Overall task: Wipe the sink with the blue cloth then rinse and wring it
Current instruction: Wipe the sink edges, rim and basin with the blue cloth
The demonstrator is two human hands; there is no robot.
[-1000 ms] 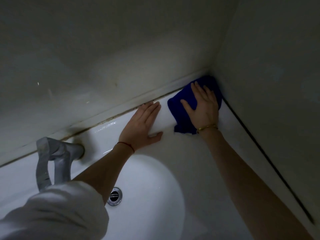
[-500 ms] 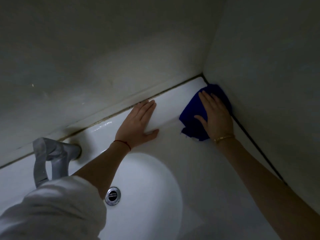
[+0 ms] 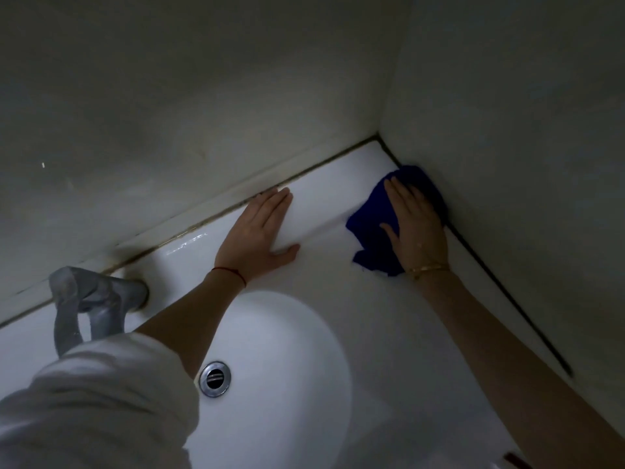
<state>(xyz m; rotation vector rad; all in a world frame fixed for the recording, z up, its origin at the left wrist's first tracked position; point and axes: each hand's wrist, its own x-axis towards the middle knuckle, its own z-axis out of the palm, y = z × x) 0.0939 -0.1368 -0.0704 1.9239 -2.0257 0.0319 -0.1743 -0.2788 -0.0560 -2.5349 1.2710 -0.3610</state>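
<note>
Dim corner, white sink [image 3: 338, 282] ledge. Blue cloth [image 3: 375, 218] pinned flat beneath my right hand [image 3: 417, 228], lying along the right wall; left hand [image 3: 260, 231] open, bracing, well apart.

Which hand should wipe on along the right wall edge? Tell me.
Right. The right hand already presses the blue cloth flat beside that wall; the left hand lies bare on the sink's back ledge.
</note>
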